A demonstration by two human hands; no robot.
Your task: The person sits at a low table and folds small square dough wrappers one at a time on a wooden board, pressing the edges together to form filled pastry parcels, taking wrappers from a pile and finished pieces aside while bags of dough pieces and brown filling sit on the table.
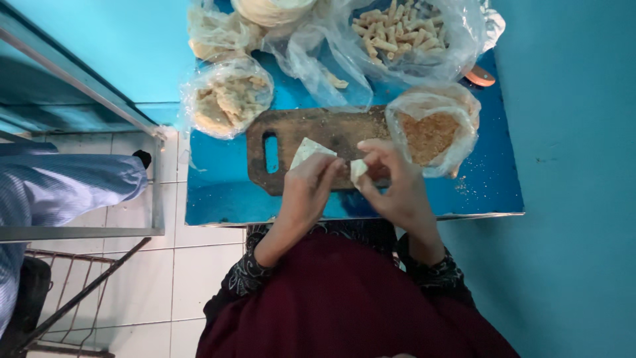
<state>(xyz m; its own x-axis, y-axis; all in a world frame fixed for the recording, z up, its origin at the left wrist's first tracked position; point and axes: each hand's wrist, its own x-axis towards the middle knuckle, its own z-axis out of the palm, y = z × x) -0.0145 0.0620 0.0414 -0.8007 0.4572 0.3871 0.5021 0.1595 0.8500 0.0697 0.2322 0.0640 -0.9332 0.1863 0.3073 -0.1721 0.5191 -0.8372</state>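
Two hands fold a pale wrapper sheet (310, 151) over the cutting board (318, 132).
Left hand (308, 189) fingers pinch its near edge, corner pointing far-left; right hand (394, 185) fingers pinch the right end.

bags (228, 99) crowd rear, board (291, 132) left (bare)

- Left hand (310, 182) reaches far, fingers curled and pinched together.
- Right hand (391, 179) just beside it, fingertips (368, 147) bent inward, pinching.
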